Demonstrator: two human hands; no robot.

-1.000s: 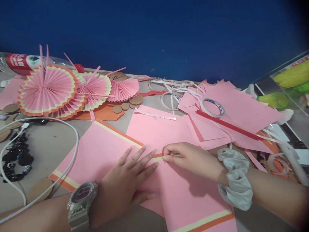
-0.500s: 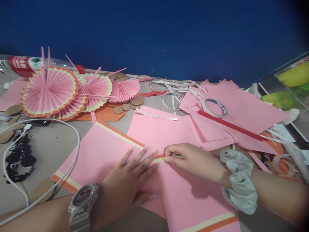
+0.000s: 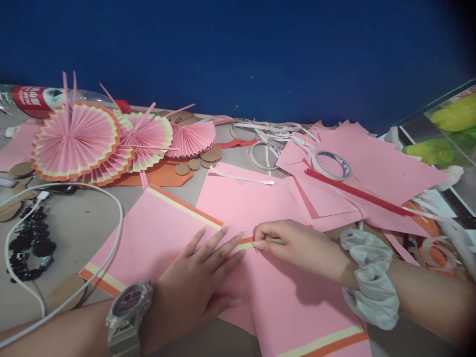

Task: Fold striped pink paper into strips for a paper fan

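Observation:
My left hand [image 3: 197, 272] lies flat with its fingers spread, across the meeting edges of two pink paper sheets. The left sheet [image 3: 156, 223] has orange and cream stripes along two opposite edges. Under my right hand [image 3: 277, 241] is another pink sheet [image 3: 290, 322], striped in orange and pale yellow-green at its near and far edges. My right thumb and fingers are closed in a pinch at its far striped edge, close to my left fingertips. The fingers partly cover the stripes there. A plain pink sheet [image 3: 245, 193] lies behind both hands, with a thin white strip [image 3: 241, 176] on it.
Pleated paper fans [image 3: 76, 141] and a plastic bottle [image 3: 33, 101] sit back left. Tape rolls [image 3: 332, 165], a red strip [image 3: 357, 192] and pink sheets [image 3: 379, 158] lie back right. A white cable [image 3: 121, 223] loops at left near black beads [image 3: 31, 243]. A blue panel [image 3: 238, 54] stands behind.

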